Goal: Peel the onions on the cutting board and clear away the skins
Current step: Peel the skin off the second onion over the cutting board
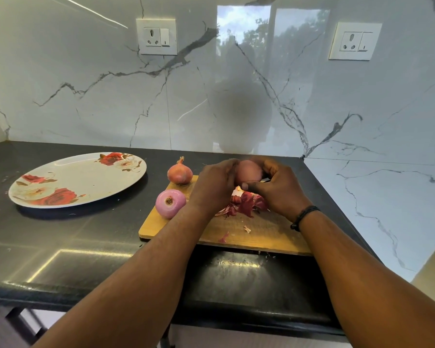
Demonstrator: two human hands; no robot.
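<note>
Both hands hold one pinkish onion [249, 172] above the wooden cutting board [261, 234]. My left hand [215, 187] curls around its left side and my right hand [278, 189] grips its right side, thumb across the underside. Under the hands lies a pile of dark red onion skins [246, 204], with small scraps [246, 229] nearer the front. A peeled purple onion [170, 203] rests at the board's left edge. An unpeeled onion [180, 172] with a dry stem stands at the board's back left corner.
A floral plate [86, 172] sits on the black counter [86, 247] to the left of the board. The marble wall with two sockets rises behind, and another marble panel closes the right side. The counter's front edge runs below the board.
</note>
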